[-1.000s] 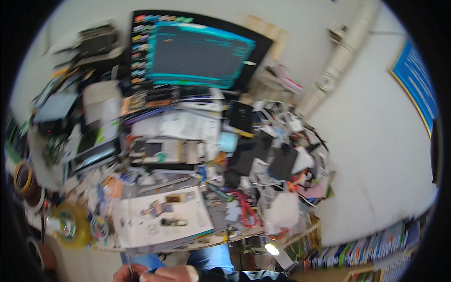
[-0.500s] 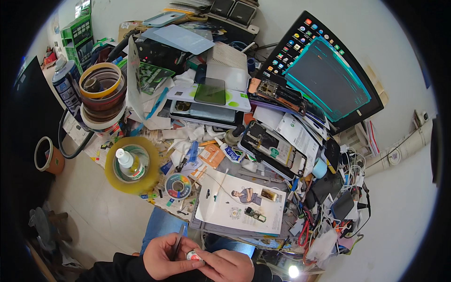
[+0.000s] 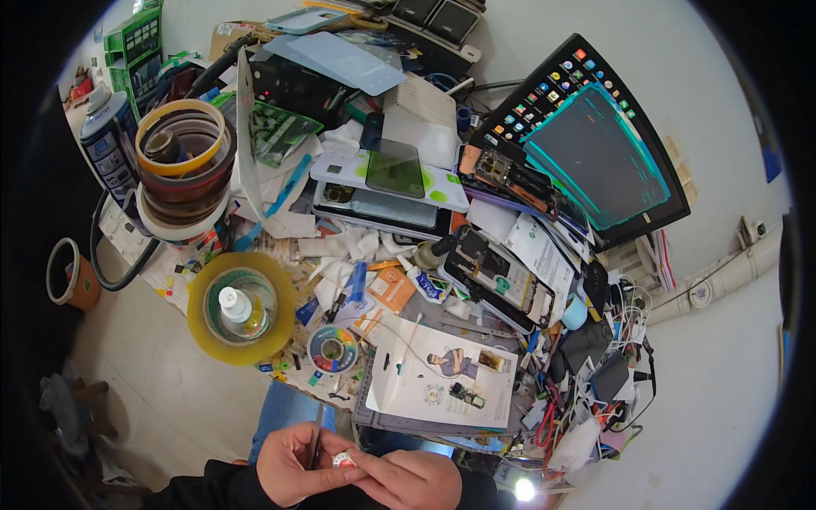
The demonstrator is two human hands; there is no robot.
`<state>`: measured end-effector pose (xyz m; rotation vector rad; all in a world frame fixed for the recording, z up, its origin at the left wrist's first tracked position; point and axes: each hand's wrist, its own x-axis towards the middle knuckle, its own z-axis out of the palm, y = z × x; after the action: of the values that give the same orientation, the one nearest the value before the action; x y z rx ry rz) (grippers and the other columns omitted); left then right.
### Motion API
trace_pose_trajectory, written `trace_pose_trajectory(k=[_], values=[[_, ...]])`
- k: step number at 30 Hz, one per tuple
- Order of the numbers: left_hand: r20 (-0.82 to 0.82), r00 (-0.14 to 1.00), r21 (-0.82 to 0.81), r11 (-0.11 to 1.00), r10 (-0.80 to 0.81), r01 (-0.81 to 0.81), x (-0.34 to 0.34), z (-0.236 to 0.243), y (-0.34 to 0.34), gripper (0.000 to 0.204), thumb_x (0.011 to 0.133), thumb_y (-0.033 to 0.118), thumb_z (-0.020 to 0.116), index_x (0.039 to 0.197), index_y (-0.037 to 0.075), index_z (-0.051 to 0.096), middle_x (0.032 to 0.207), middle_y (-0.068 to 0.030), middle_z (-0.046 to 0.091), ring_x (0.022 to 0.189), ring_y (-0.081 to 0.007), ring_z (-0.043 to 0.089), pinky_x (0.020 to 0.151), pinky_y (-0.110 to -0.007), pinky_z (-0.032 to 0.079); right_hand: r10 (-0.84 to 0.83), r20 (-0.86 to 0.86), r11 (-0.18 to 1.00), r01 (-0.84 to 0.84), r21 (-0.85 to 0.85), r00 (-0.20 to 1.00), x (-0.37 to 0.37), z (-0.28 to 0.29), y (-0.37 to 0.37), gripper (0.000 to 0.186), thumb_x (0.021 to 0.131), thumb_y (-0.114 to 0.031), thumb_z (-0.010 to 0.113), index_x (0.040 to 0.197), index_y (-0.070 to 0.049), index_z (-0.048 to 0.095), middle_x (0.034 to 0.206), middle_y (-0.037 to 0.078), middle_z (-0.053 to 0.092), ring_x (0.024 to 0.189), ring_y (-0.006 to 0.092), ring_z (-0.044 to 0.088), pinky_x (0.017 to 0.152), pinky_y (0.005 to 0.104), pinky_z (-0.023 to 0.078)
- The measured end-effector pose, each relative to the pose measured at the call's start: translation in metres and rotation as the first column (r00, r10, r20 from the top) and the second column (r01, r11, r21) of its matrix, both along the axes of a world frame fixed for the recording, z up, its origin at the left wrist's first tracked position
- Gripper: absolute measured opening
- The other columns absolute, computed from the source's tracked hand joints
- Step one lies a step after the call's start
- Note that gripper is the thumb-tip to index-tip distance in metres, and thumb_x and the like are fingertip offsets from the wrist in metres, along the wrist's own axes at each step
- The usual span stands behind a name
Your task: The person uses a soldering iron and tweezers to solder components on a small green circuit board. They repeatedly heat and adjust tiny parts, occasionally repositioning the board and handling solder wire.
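At the bench's near edge, both of my hands meet over my lap. A small round white-and-red container is pinched between the fingertips of my left hand and those of my right hand. Its lower part is hidden by the fingers. A thin metal tool, perhaps tweezers, also sticks up out of my left hand. Just beyond the hands, a white printed card lies on a grey mat. On the card rest a small circuit board part, a gold-and-dark piece and a cotton swab.
A big yellow tape roll surrounds a small spray bottle at left. Near it lies a solder wire spool. Opened phones and a monitor stand behind. Tangled cables crowd the right side.
The view has shifted slightly, so the bench things sit a little differently in the picture. My hands keep almost the same pose around the small round container.
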<state>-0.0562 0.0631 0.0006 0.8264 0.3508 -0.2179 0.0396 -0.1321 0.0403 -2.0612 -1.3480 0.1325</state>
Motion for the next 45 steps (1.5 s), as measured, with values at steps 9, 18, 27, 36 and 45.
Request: trace_pose_trajectory(k=[9,18,27,36,45], values=[[0.057,0.952,-0.087,0.948,-0.301,0.305,0.001,-0.003,0.023,0.033,0.09,-0.013,0.071,0.122,-0.008,0.069,0.115,-0.0137,0.074,0.108,-0.0168,0.07,0.097,-0.028,0.055,0.219,-0.096,0.976,-0.219,0.014,0.971,0.007,-0.002,0.0,0.047,0.084,-0.017,0.08,0.128,-0.004,0.069,0.075,0.005,0.056,0.056,0.0234,0.058,0.05,0.0376,0.044],[0.006,0.982,0.023,0.982,-0.189,0.188,0.007,-0.002,0.017,0.028,0.087,-0.012,0.075,0.114,-0.006,0.07,0.103,-0.0105,0.075,0.098,-0.0144,0.07,0.088,-0.027,0.055,0.084,-0.146,0.996,-0.088,-0.018,0.986,0.004,-0.005,-0.001,0.043,0.084,-0.021,0.081,0.123,-0.006,0.071,0.078,0.006,0.062,0.061,0.0257,0.063,0.052,0.0385,0.047],[0.09,0.995,0.186,0.982,-0.052,0.035,0.002,0.001,0.006,0.031,0.082,-0.012,0.08,0.11,-0.005,0.07,0.106,-0.0092,0.074,0.091,-0.0082,0.066,0.082,-0.024,0.052,0.042,-0.048,0.996,-0.038,0.083,0.998,0.001,-0.016,0.003,0.04,0.082,-0.021,0.081,0.118,-0.006,0.074,0.077,0.004,0.06,0.056,0.0217,0.06,0.049,0.0354,0.045],[0.116,0.945,0.084,0.951,-0.306,0.297,0.004,-0.015,0.028,0.035,0.08,-0.016,0.079,0.112,-0.007,0.07,0.108,-0.0122,0.071,0.096,-0.0167,0.07,0.084,-0.028,0.055,0.082,0.065,0.985,-0.09,0.146,0.995,-0.009,-0.024,0.012,0.037,0.081,-0.017,0.08,0.117,-0.009,0.076,0.074,0.004,0.058,0.053,0.0195,0.056,0.047,0.0357,0.04],[0.14,0.976,0.193,0.963,0.164,-0.189,-0.006,-0.014,0.024,0.037,0.094,0.022,0.072,0.115,-0.008,0.067,0.096,-0.0169,0.071,0.06,-0.0124,0.058,0.056,-0.024,0.045,-0.229,-0.044,0.97,0.225,-0.09,0.972,0.115,0.038,0.029,0.04,0.086,-0.014,0.08,0.125,-0.009,0.073,0.076,0.005,0.063,0.062,0.0177,0.061,0.055,0.0308,0.047]])
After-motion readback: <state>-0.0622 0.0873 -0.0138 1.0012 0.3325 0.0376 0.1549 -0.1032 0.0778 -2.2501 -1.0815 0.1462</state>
